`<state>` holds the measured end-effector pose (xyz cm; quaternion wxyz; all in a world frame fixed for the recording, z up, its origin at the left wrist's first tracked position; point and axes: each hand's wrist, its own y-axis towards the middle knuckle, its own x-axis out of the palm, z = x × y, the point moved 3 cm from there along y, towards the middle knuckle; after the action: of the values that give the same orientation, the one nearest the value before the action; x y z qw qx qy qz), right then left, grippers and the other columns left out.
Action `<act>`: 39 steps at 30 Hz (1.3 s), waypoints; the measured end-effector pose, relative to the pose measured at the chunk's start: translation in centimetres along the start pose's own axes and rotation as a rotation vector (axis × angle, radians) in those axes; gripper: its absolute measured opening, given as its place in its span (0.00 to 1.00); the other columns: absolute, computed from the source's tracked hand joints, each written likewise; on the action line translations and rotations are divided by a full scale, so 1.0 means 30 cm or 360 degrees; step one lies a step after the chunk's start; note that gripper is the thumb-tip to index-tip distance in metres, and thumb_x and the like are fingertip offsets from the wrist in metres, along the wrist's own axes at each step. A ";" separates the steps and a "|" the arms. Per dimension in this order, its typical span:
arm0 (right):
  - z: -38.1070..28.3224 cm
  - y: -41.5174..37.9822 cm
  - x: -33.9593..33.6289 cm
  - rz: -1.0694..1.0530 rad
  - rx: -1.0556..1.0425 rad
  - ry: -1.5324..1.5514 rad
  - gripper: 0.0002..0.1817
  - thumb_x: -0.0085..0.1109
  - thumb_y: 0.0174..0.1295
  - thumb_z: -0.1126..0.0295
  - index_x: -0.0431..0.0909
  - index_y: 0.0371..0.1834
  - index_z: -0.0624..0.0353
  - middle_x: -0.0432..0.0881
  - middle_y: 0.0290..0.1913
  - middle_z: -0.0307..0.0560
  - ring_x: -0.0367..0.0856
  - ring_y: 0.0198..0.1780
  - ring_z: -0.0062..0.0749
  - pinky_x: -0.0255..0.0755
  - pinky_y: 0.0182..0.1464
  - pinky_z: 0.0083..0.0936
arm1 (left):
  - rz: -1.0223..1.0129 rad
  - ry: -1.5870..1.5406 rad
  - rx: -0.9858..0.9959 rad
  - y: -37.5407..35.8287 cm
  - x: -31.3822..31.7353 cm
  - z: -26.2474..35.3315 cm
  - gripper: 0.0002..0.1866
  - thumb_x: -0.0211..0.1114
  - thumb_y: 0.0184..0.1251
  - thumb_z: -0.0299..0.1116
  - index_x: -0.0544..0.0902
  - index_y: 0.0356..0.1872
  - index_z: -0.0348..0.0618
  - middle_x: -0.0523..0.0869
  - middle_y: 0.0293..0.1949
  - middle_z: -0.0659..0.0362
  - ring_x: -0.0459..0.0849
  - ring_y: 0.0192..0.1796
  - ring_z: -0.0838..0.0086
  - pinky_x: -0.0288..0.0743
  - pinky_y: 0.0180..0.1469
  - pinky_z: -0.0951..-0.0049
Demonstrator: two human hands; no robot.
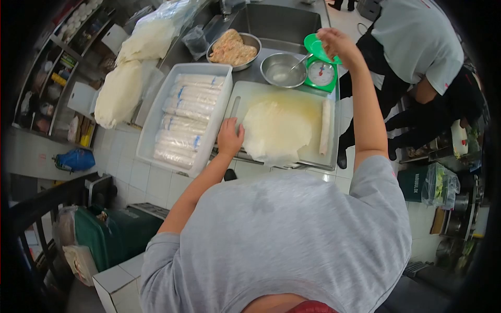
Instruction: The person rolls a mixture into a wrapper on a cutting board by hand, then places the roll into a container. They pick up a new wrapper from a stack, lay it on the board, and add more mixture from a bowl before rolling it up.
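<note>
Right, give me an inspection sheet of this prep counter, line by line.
Surface: white cutting board on a steel counter, tiled front below.
Job's things: thin wrapper sheet spread on the board; one finished roll at its right edge; white tray of wrapped rolls; bowl of filling; small steel bowl with a spoon; green scale.
Clutter: bagged wrapper stacks at the left.
Hands: left hand rests on the wrapper's edge; right hand holds a green scoop over the scale.
Cables: nothing seen.
Surroundings: sink behind; shelves at the left; another person bent over at the right.
</note>
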<state>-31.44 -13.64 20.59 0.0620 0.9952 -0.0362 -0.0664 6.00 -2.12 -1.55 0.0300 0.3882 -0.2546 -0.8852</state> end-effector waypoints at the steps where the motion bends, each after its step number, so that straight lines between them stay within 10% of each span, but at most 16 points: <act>1: 0.014 -0.058 0.080 -0.0097 0.0072 -0.0119 0.14 0.60 0.62 0.59 0.78 0.44 0.57 0.78 0.26 0.37 0.73 0.20 0.18 0.63 0.17 0.17 | -0.0005 -0.0013 -0.0011 0.003 -0.001 0.001 0.14 0.62 0.61 0.32 0.76 0.46 0.37 0.79 0.42 0.49 0.79 0.45 0.53 0.75 0.45 0.59; 8: 0.379 -0.440 0.515 -0.0508 -0.0256 -0.1044 0.29 0.65 0.54 0.67 0.70 0.61 0.60 0.78 0.54 0.56 0.78 0.51 0.51 0.71 0.56 0.36 | 0.0057 -0.0024 -0.0010 0.005 -0.005 0.007 0.16 0.65 0.60 0.33 0.76 0.46 0.38 0.79 0.38 0.53 0.79 0.34 0.63 0.74 0.39 0.64; 13: 0.563 -0.603 0.562 -0.0182 -0.1039 -0.1097 0.25 0.62 0.54 0.72 0.74 0.58 0.62 0.79 0.55 0.57 0.77 0.54 0.52 0.72 0.56 0.38 | -0.0072 -0.0219 -0.0183 0.029 0.000 -0.022 0.19 0.68 0.57 0.36 0.75 0.47 0.38 0.79 0.42 0.52 0.79 0.36 0.60 0.75 0.41 0.61; 17: 0.635 -0.574 0.522 -0.0435 -0.0584 -0.0947 0.27 0.62 0.56 0.74 0.72 0.61 0.57 0.79 0.56 0.54 0.78 0.56 0.47 0.72 0.57 0.34 | -0.0106 0.0020 0.0444 0.067 -0.038 0.096 0.23 0.71 0.54 0.39 0.75 0.48 0.39 0.79 0.46 0.51 0.81 0.43 0.56 0.75 0.47 0.56; 19: 0.588 -0.544 0.490 -0.0552 0.0045 -0.0727 0.27 0.63 0.55 0.74 0.73 0.61 0.57 0.79 0.56 0.52 0.78 0.56 0.44 0.73 0.55 0.33 | -0.0072 0.0186 0.0110 0.050 0.008 0.045 0.24 0.72 0.53 0.41 0.76 0.48 0.39 0.80 0.46 0.49 0.80 0.46 0.54 0.74 0.49 0.55; 26: 0.629 -0.578 0.561 -0.0373 -0.0295 -0.0546 0.27 0.69 0.48 0.72 0.75 0.56 0.57 0.80 0.51 0.52 0.78 0.53 0.46 0.72 0.54 0.35 | -0.0815 0.0386 -0.0565 0.069 0.037 0.017 0.18 0.71 0.54 0.43 0.80 0.37 0.40 0.83 0.40 0.47 0.81 0.46 0.51 0.75 0.48 0.54; 35: 0.542 -0.617 0.527 -0.0249 -0.0764 -0.0975 0.26 0.71 0.46 0.71 0.79 0.52 0.55 0.78 0.52 0.53 0.73 0.54 0.48 0.70 0.55 0.34 | -0.0763 0.0200 -0.0661 0.063 0.003 -0.001 0.14 0.71 0.54 0.35 0.80 0.36 0.37 0.83 0.37 0.45 0.82 0.42 0.52 0.76 0.44 0.59; 39: 0.564 -0.620 0.500 -0.0185 -0.0384 -0.0904 0.25 0.72 0.44 0.70 0.80 0.50 0.57 0.76 0.45 0.52 0.71 0.51 0.47 0.68 0.54 0.34 | -0.0565 0.0039 -0.0044 0.083 -0.020 0.041 0.17 0.72 0.51 0.32 0.80 0.41 0.37 0.80 0.48 0.48 0.79 0.51 0.54 0.73 0.51 0.58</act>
<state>-17.73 1.57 -0.35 0.1633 0.9227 0.0131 -0.3490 5.18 -3.61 0.75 -0.1182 0.4373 -0.1696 -0.8753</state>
